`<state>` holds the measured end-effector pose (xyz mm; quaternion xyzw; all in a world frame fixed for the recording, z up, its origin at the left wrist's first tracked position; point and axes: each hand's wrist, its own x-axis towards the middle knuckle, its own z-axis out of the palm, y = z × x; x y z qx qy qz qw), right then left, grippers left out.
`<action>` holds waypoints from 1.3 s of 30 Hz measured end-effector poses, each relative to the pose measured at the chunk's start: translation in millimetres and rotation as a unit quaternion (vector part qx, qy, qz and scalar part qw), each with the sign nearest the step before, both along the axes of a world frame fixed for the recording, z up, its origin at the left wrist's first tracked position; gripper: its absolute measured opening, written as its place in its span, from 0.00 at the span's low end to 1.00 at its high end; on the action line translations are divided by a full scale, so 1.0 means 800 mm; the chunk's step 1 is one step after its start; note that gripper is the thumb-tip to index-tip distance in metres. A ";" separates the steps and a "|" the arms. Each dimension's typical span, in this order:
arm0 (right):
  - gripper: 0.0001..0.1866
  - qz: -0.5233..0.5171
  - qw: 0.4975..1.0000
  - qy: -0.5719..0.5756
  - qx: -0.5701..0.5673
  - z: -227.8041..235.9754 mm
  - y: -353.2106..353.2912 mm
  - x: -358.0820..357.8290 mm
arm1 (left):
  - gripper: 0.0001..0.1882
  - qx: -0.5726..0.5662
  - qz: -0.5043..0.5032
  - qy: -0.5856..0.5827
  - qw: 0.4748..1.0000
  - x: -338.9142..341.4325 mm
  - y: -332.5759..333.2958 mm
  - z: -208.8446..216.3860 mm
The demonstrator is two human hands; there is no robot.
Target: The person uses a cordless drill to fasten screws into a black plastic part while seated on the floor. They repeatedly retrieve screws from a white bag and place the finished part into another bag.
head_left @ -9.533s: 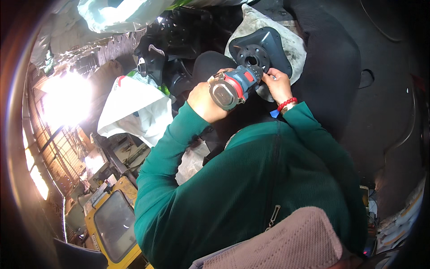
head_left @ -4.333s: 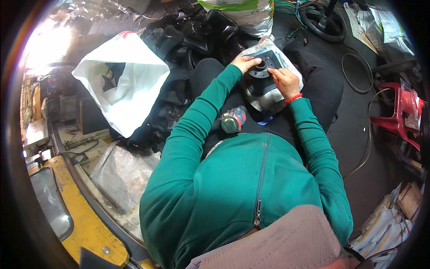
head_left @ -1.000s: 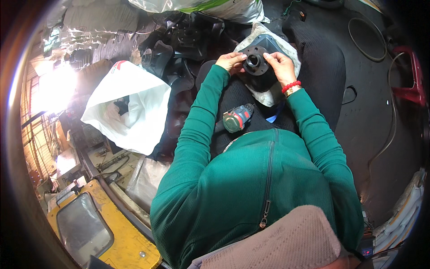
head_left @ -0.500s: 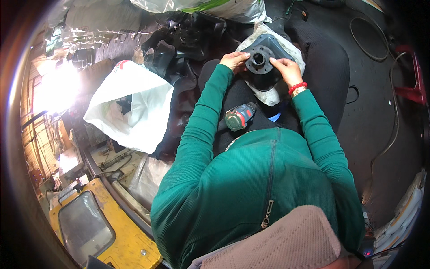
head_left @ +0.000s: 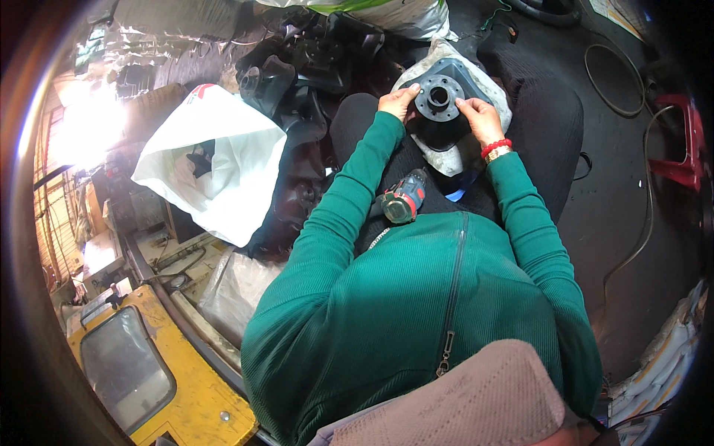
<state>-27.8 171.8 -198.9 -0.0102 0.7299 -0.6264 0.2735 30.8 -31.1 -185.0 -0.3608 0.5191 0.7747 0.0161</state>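
Head view: a black plastic part (head_left: 445, 135) is held up over the lap (head_left: 541, 126), backed by a pale cloth (head_left: 451, 161), with its round ring (head_left: 437, 113) turned upward; the left rim of the ring is pinched by the left hand (head_left: 399, 102), and the right rim is likewise gripped by the right hand (head_left: 480, 120), so both hands are clamped on it, one at each side; whether anything small is also tucked in either grip cannot be told.

By judgement, the work on this part is only partway along; the ring is already seated on it, and small holes are seen around the ring's face; whether any of them are filled or fastened is too small to tell, so some lining up and fixing may be left; the drill (head_left: 404, 199) is laid on the lap, touched by neither hand.

To the left, a white bag (head_left: 249, 134) is left open at the mouth, and something dark (head_left: 201, 163) is seen inside, too shadowed to be counted; near the bag, black parts (head_left: 269, 80) are heaped, whether finished or waiting cannot be told; at the top edge, a white and green bag (head_left: 416, 16) is partly cut off, its contents hidden.
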 end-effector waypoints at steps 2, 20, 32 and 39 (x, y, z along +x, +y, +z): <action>0.19 -0.001 1.000 0.005 -0.001 -0.002 -0.001 -0.001 | 0.19 0.002 0.011 -0.007 1.000 -0.002 0.000 -0.002; 0.20 0.012 0.999 0.035 -0.012 0.002 -0.002 0.001 | 0.17 0.055 0.028 0.011 0.998 0.003 0.012 0.007; 0.19 -0.019 0.999 0.013 0.029 -0.005 0.001 0.001 | 0.18 0.043 0.012 0.027 0.999 0.006 0.014 -0.007; 0.20 -0.038 0.998 -0.006 0.054 -0.009 0.008 -0.004 | 0.17 0.003 0.003 -0.016 1.000 0.005 0.022 0.003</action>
